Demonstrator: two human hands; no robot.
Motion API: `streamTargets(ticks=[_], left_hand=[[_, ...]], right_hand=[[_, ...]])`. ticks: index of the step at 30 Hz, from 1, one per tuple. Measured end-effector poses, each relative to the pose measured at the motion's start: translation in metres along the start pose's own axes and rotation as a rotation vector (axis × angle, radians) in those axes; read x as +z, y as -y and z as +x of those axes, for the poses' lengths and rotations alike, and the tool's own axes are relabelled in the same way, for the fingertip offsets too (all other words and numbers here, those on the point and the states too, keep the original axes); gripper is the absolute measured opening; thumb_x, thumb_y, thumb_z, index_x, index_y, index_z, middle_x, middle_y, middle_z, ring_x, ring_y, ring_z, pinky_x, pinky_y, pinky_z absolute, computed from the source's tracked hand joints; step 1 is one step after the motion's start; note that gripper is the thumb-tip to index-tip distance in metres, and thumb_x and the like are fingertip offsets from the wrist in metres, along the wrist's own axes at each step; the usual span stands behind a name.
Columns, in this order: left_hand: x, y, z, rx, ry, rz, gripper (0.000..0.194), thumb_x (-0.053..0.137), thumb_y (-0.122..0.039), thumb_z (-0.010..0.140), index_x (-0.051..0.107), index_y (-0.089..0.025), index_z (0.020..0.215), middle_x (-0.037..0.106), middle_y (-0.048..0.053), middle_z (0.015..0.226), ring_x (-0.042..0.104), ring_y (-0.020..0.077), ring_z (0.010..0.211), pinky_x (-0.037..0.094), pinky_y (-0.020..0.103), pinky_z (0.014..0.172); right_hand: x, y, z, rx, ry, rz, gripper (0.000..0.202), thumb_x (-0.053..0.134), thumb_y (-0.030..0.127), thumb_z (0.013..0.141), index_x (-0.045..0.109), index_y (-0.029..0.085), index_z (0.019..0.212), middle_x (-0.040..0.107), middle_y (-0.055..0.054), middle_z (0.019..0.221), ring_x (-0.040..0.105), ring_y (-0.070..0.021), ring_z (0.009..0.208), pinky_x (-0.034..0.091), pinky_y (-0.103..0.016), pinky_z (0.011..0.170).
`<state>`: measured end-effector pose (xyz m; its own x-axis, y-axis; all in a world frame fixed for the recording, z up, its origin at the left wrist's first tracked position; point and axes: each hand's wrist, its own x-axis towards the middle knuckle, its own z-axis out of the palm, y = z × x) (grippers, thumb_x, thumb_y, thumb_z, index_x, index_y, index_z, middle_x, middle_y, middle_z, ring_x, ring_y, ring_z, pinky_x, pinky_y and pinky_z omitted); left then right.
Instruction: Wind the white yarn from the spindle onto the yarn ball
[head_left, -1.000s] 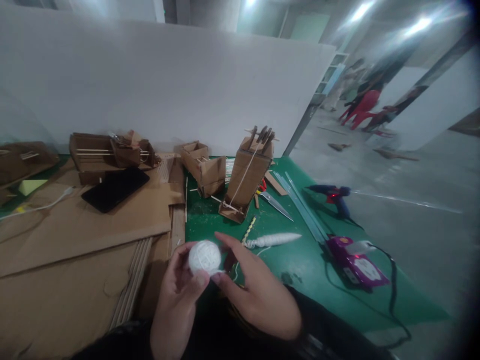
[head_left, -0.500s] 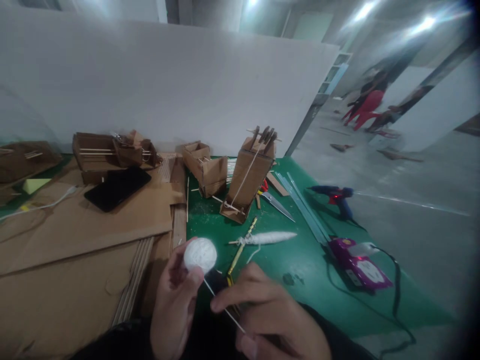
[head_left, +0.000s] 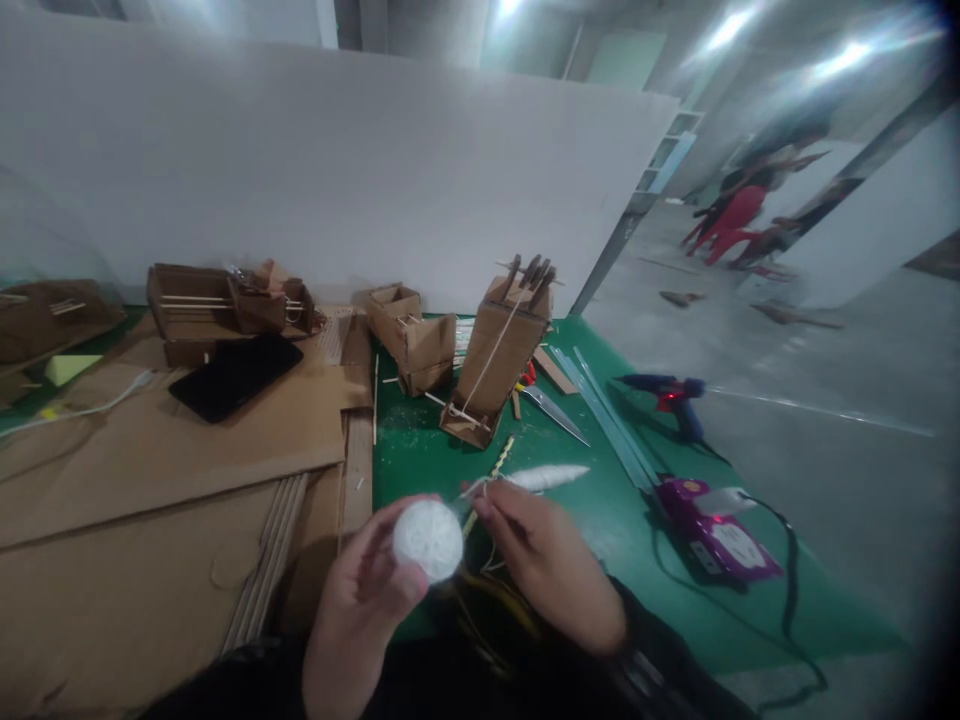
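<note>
We've got the white yarn ball (head_left: 429, 541) gripped in our L hand (head_left: 367, 590), while our R hand (head_left: 559, 565), just R of it, pinches a white strand (head_left: 474, 488) btwn thumb & fingers. Just beyond the R hand lies the white wrapped spindle (head_left: 547, 476), partly hidden by it (can't tell if touching); farther past both hands we see scissors (head_left: 555, 412) & a tall cardbd. model (head_left: 495, 345). Well to R of our R hand: glue gun (head_left: 671, 393) + purple box (head_left: 720, 535).
</note>
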<state>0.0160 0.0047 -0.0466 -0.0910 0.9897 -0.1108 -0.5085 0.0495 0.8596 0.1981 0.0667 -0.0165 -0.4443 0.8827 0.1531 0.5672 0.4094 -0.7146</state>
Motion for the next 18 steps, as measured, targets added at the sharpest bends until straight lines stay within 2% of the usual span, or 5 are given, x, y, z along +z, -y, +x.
streamTargets(ticks=[3,9,13,15,18], left_hand=[[0.001,-0.001,-0.005,-0.051,0.064,-0.013,0.052,0.085,-0.042,0.065,0.074,-0.023,0.112,0.069,0.015,0.128,0.067,0.0304,0.107,0.055,0.029,0.086],[0.004,-0.003,-0.011,-0.109,0.084,-0.039,0.055,0.089,-0.042,0.058,0.077,-0.023,0.107,0.078,0.011,0.097,0.071,0.0238,0.088,0.055,0.023,0.075],[0.010,-0.007,-0.008,-0.036,-0.015,0.042,0.045,0.087,-0.037,0.064,0.077,-0.023,0.106,0.078,0.009,0.097,0.072,0.0217,0.088,0.055,0.020,0.075],[0.012,-0.009,-0.008,-0.014,-0.054,0.069,0.043,0.086,-0.035,0.066,0.077,-0.023,0.106,0.078,0.009,0.101,0.072,0.0227,0.091,0.056,0.021,0.077],[0.011,-0.010,-0.008,-0.015,-0.060,0.078,0.043,0.084,-0.036,0.068,0.076,-0.023,0.108,0.079,0.009,0.100,0.073,0.0237,0.090,0.057,0.021,0.076]], right_hand=[[-0.002,-0.006,0.003,0.040,-0.060,0.050,0.034,0.042,0.037,0.101,0.068,0.018,0.110,0.073,-0.010,0.098,0.066,-0.0234,0.091,0.051,-0.034,0.081],[-0.002,-0.003,0.009,0.096,0.028,-0.024,0.038,0.043,0.034,0.099,0.065,0.016,0.074,0.062,-0.002,0.065,0.054,-0.0154,0.062,0.042,-0.025,0.057],[-0.011,-0.004,0.008,0.021,0.077,0.197,0.037,0.044,0.031,0.097,0.065,0.015,0.070,0.067,-0.006,0.084,0.058,-0.0151,0.068,0.046,-0.026,0.061],[-0.016,-0.005,0.006,0.021,-0.055,0.258,0.042,0.041,0.031,0.097,0.064,0.016,0.065,0.068,-0.009,0.096,0.058,-0.0138,0.064,0.046,-0.026,0.058],[-0.018,-0.002,0.000,-0.014,-0.478,0.076,0.030,0.049,0.029,0.094,0.062,0.017,0.070,0.064,-0.011,0.104,0.057,-0.0156,0.066,0.046,-0.030,0.061]])
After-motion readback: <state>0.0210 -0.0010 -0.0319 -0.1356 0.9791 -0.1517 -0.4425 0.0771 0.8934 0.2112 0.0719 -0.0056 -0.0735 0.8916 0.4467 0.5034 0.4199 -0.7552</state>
